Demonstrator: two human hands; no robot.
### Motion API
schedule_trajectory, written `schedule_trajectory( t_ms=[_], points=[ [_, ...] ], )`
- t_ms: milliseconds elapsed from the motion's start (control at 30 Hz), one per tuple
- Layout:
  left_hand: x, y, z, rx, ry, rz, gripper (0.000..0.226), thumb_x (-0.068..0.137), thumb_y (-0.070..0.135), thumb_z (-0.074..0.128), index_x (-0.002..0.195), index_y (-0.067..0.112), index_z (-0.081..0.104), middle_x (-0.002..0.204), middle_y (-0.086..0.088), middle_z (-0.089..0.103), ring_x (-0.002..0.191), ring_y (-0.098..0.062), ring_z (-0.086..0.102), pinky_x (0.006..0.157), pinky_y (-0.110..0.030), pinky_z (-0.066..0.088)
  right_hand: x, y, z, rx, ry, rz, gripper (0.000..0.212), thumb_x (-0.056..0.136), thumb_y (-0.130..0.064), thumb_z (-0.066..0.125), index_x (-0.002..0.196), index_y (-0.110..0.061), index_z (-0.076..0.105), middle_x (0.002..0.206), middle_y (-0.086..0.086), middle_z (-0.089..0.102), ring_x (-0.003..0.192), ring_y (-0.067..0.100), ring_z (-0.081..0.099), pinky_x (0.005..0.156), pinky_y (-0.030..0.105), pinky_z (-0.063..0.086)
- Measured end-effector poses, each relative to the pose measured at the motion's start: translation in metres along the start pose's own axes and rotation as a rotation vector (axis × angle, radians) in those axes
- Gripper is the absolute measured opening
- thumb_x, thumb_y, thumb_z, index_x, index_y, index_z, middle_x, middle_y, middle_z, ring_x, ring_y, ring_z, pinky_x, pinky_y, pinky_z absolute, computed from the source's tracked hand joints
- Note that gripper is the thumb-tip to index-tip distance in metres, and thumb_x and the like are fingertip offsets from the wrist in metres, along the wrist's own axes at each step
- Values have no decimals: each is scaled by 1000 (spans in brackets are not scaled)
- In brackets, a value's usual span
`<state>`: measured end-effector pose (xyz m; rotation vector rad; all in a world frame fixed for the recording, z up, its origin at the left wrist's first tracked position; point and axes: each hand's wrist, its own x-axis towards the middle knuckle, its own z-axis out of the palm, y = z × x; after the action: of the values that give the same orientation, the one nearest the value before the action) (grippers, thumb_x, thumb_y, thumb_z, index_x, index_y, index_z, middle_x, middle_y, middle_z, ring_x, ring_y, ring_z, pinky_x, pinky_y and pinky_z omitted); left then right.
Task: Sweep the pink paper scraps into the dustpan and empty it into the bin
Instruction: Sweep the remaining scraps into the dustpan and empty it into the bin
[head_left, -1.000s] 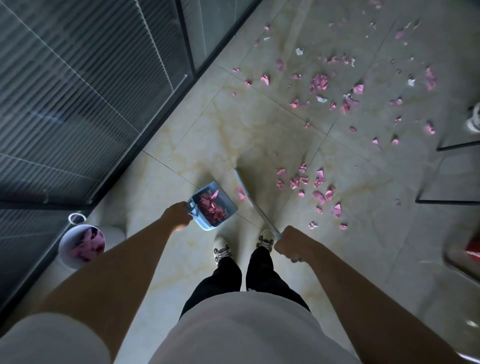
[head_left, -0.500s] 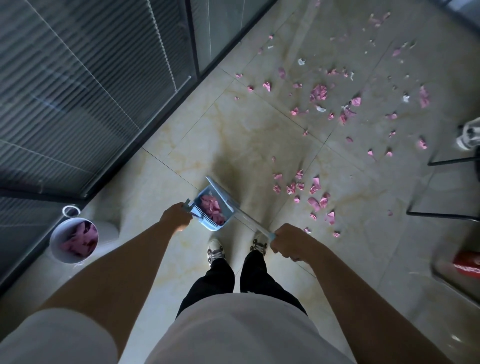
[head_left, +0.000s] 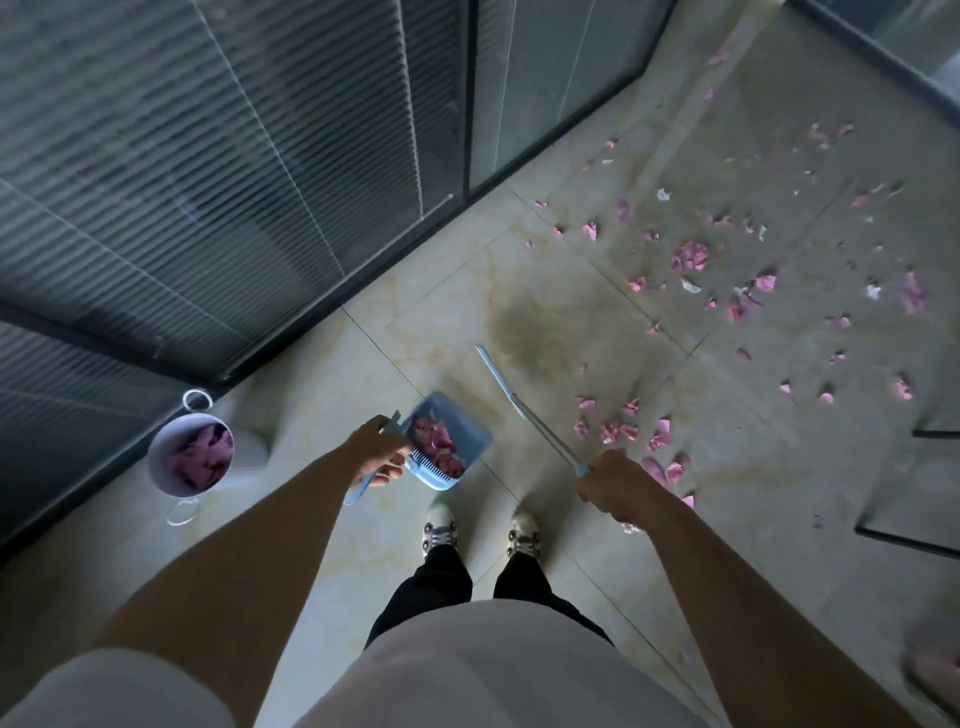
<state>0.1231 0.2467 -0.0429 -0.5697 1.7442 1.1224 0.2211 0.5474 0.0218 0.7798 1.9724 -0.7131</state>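
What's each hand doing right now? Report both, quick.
Left hand: closed on the dustpan handle; dustpan holds pink scraps.
Right hand: closed on the broom handle.

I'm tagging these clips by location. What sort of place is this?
Probably an office or commercial interior, though that is a guess: glass partition walls with blinds in dark frames, a polished tiled floor, and dark metal furniture legs at the right edge.

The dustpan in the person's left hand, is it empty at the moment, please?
No, the dustpan, held by the left hand, has a heap of pink paper scraps in it.
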Motion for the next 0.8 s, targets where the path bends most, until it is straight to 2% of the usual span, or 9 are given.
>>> schedule_trajectory(
  t_ms=[67,200,267,367,467,533,633,734,800],
  points=[
    [-16,-1,-1,-37,-59,-19,23,86,12,62,98,20,45,73,-8,52,54,-18,46,52,-23,37,0,-4,-3,-6,6,-2,15,89,-14,51,92,-3,60,68,7,52,54,18,47,46,25,38],
    [-37,-8,3,-144,-86,-9,24,88,21,59,105,17,42,77,-8,58,57,-18,50,57,-25,41,6,-8,1,-2,21,-33,22,85,-15,53,97,1,61,63,6,50,48,15,43,40,23,31],
    [-49,-13,6,-233,-51,41,22,89,19,57,102,17,40,78,-10,59,58,-19,50,57,-26,41,8,-9,4,-21,12,-61,28,83,-14,53,105,5,57,72,11,55,54,19,49,43,23,34],
    [-68,-23,11,-436,26,102,20,91,15,56,100,17,39,79,-13,57,57,-20,48,52,-27,40,14,-9,10,-47,3,-107,38,85,-14,53,116,7,56,95,20,63,79,29,62,51,25,40],
    [-81,-40,13,-600,124,113,25,87,11,57,103,15,38,84,-16,53,54,-19,46,47,-26,39,17,-11,17,-118,-8,-142,39,91,-17,49,123,5,54,116,22,62,95,31,62,63,26,43],
    [-90,-52,16,-668,204,102,26,81,10,57,98,17,39,85,-17,50,50,-17,42,45,-25,37,19,-8,22,-160,-6,-149,40,94,-20,46,126,3,53,123,21,60,107,32,61,71,27,43],
    [-101,-67,23,-743,321,118,18,82,8,52,90,16,39,81,-15,48,44,-14,36,42,-21,32,22,-3,28,-229,13,-150,38,94,-21,45,123,1,55,126,20,60,112,32,61,75,28,45],
    [-117,-78,29,-760,380,140,14,86,9,50,90,15,38,76,-12,49,41,-11,33,42,-20,28,21,-2,31,-291,22,-149,38,94,-21,45,125,0,54,130,20,58,115,32,59,84,28,48],
    [-129,-82,31,-791,394,151,22,77,14,55,91,15,38,75,-12,49,42,-12,32,43,-19,27,21,-5,33,-323,3,-164,37,94,-20,45,122,2,55,124,20,62,108,31,63,76,27,48]
  ],
)
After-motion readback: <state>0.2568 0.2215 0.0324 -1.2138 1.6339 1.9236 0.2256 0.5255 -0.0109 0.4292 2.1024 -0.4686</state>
